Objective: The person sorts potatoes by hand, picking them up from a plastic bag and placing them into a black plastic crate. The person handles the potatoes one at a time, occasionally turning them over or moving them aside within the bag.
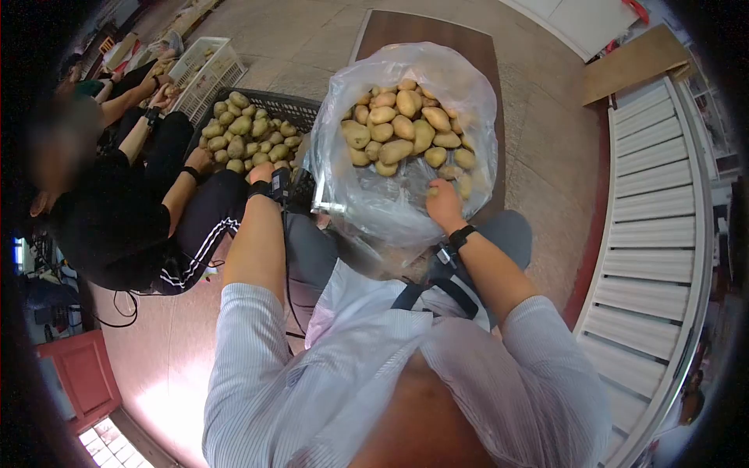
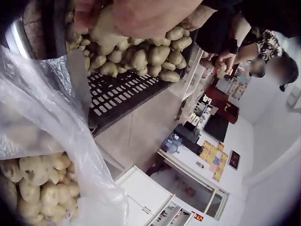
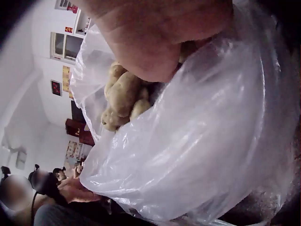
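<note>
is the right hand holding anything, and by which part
The right hand seems to hold a potato; which part it grips can't be told.

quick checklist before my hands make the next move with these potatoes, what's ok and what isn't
1. Bag mouth open: ok, potatoes inside show through it.
2. Crate within reach: ok, the left hand is at it.
3. Potatoes left in the crate: ok, many remain.
4. Left hand's grip on one potato: cannot tell, its fingertips are hidden or blurred.
5. Right hand clear of the bag: not ok, its fingers reach into the mouth.
6. Bag bottom sound: cannot tell, it is out of sight.
</note>
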### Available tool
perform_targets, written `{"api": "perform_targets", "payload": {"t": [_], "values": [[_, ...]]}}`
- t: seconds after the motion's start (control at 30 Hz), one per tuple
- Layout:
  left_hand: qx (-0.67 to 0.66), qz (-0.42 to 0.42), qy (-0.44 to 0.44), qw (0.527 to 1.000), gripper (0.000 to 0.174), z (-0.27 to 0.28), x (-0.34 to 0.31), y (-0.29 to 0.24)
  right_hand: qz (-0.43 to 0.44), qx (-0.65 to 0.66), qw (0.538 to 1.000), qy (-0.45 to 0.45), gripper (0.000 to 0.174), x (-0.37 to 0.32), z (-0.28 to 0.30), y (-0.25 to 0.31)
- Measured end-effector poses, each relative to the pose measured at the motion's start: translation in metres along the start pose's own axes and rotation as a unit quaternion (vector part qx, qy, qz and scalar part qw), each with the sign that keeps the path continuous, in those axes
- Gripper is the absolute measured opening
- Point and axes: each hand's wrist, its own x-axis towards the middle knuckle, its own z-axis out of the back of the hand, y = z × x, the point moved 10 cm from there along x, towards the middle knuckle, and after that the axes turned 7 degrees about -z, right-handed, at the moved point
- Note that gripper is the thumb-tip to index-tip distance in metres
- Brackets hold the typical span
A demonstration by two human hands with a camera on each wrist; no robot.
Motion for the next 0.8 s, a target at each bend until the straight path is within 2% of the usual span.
{"api": "perform_targets", "payload": {"t": [0.03, 0.1, 0.17, 0.2, 0.27, 0.3, 0.33, 0.37, 0.4, 0.43, 0.47, 0.53, 0.57, 0.63, 0.67, 0.73, 0.8], "values": [[0.0, -0.003, 0.0, 1.0, 0.027, -0.005, 0.004, 0.006, -0.008, -0.016, 1.0, -0.01, 0.037, 0.0, 0.001, -0.003], [0.037, -0.087, -0.081, 0.992, 0.024, 0.001, 0.009, -0.003, 0.008, -0.014, 0.999, -0.048, 0.031, -0.003, 0.003, -0.002], [0.039, -0.073, -0.077, 0.994, 0.024, 0.023, -0.004, -0.028, 0.026, -0.011, 0.996, -0.083, 0.026, -0.006, 0.01, 0.003], [0.04, -0.057, -0.075, 0.995, 0.024, 0.039, -0.013, -0.043, 0.009, -0.003, 0.998, -0.063, 0.026, -0.006, 0.011, 0.005], [0.042, -0.04, -0.072, 0.996, 0.025, 0.036, -0.008, -0.044, -0.007, 0.006, 0.999, -0.043, 0.026, -0.003, 0.008, 0.005], [-0.155, -0.07, -0.137, 0.976, 0.026, 0.026, 0.008, -0.04, 0.013, 0.036, 0.998, -0.044, 0.028, 0.0, 0.007, 0.008], [-0.344, -0.095, -0.198, 0.913, 0.027, 0.038, 0.0, -0.04, 0.034, 0.066, 0.996, -0.044, 0.03, 0.001, 0.007, 0.013], [-0.344, -0.091, -0.199, 0.913, 0.027, 0.04, -0.005, -0.046, 0.036, 0.067, 0.996, -0.04, 0.03, 0.002, 0.006, 0.014], [-0.515, 0.014, -0.165, 0.841, 0.026, 0.055, -0.032, -0.067, 0.047, 0.103, 0.993, -0.038, 0.033, 0.003, 0.008, 0.019], [-0.662, 0.118, -0.125, 0.729, 0.026, 0.056, -0.056, -0.084, 0.058, 0.14, 0.988, -0.037, 0.036, 0.003, 0.011, 0.024], [-0.658, 0.085, -0.109, 0.74, 0.027, 0.065, -0.061, -0.093, 0.06, 0.142, 0.987, -0.035, 0.036, 0.004, 0.013, 0.03], [-0.661, 0.081, -0.099, 0.74, 0.028, 0.066, -0.063, -0.106, 0.012, 0.191, 0.98, 0.048, 0.042, 0.008, 0.0, 0.029], [-0.665, 0.076, -0.085, 0.738, 0.029, 0.065, -0.064, -0.114, 0.012, 0.191, 0.98, 0.05, 0.042, 0.009, 0.0, 0.034], [-0.678, 0.066, -0.066, 0.729, 0.03, 0.066, -0.066, -0.129, -0.055, 0.298, 0.948, 0.102, 0.04, 0.009, -0.011, 0.033], [-0.669, 0.028, -0.04, 0.742, 0.031, 0.068, -0.066, -0.143, -0.055, 0.298, 0.947, 0.104, 0.04, 0.008, -0.011, 0.037], [-0.652, -0.037, 0.013, 0.757, 0.031, 0.077, -0.075, -0.171, -0.101, 0.438, 0.875, 0.178, 0.032, -0.003, -0.008, 0.064], [-0.631, -0.054, 0.042, 0.773, 0.031, 0.078, -0.082, -0.188, -0.107, 0.444, 0.865, 0.209, 0.031, -0.001, -0.015, 0.072]]}}
